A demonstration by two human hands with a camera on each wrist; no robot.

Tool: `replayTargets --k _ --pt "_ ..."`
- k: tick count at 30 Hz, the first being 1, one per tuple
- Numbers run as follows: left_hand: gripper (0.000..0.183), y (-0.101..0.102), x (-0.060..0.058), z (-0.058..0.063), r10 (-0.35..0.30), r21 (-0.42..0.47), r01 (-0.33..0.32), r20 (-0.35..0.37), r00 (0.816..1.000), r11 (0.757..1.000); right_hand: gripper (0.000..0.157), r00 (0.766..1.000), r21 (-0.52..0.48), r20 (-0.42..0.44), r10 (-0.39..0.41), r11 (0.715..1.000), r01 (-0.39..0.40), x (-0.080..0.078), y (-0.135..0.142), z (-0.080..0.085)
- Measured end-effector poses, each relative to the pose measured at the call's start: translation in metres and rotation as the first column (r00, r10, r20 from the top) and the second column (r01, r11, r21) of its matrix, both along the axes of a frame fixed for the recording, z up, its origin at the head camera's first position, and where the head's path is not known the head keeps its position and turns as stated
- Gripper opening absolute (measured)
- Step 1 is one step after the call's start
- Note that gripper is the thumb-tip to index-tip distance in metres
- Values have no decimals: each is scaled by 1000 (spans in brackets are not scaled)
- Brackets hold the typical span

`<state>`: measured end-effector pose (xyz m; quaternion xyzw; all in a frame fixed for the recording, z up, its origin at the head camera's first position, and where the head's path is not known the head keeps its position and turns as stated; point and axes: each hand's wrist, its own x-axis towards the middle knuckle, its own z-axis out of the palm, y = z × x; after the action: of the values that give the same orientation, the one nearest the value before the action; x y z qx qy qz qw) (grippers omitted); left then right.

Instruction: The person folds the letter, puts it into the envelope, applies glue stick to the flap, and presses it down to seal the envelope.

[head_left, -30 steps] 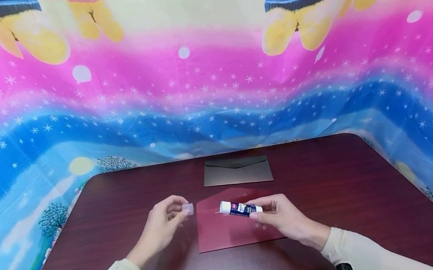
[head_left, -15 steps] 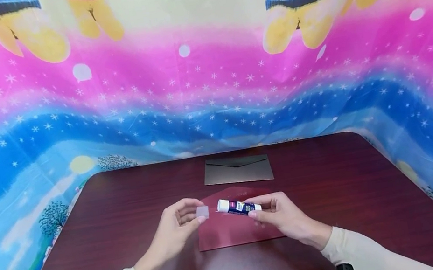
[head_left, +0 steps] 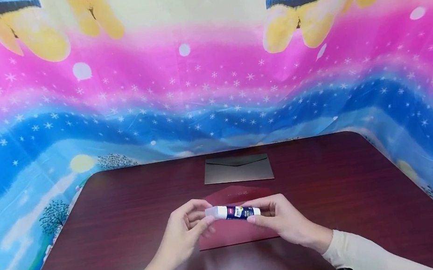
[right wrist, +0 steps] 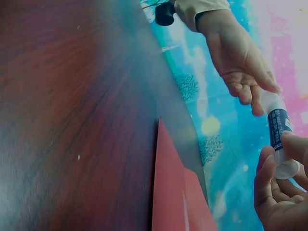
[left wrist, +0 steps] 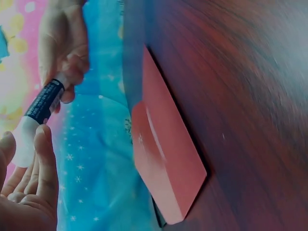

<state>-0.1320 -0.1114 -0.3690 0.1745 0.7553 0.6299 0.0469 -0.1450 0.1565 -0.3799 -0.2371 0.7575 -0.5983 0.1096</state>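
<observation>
A glue stick (head_left: 237,212) with a dark blue label and white ends is held sideways above the table. My right hand (head_left: 287,220) grips it by its white base end. My left hand (head_left: 186,229) pinches the translucent cap (head_left: 211,212), which sits at the glue stick's other end, in line with it. Below both hands lies a red envelope (head_left: 236,235) with its flap unfolded toward the far side. In the left wrist view, the glue stick (left wrist: 45,102) spans from one hand to the other, and the envelope (left wrist: 168,139) lies beyond them.
A dark grey envelope (head_left: 238,171), flap folded down, lies behind the red one on the dark wooden table (head_left: 132,191). A printed cloth (head_left: 208,84) hangs around the table's back and sides.
My left hand has moved right with the cap, bringing it from apart to the end of the glue stick. My right hand has stayed nearly in place, the glue stick turning slightly.
</observation>
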Motion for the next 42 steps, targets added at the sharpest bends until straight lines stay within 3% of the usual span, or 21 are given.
replayTargets --k 5,10,17,24,42 --pt "22 1 5 4 -37 -100 37 -4 999 994 30 990 76 -140 20 997 -10 3 2 0" --pt "21 1 9 5 -100 -157 100 7 995 983 26 974 192 -225 23 981 21 8 2 2" --pt "20 1 12 2 -176 -137 171 -24 984 976 26 937 247 -344 55 968 33 14 2 4" --pt "20 4 14 3 -172 -132 164 -53 984 978 26 894 264 -438 91 964 32 18 1 5" --pt "20 6 15 0 -177 -133 166 -74 981 977 30 914 256 -400 68 966 40 21 -2 2"
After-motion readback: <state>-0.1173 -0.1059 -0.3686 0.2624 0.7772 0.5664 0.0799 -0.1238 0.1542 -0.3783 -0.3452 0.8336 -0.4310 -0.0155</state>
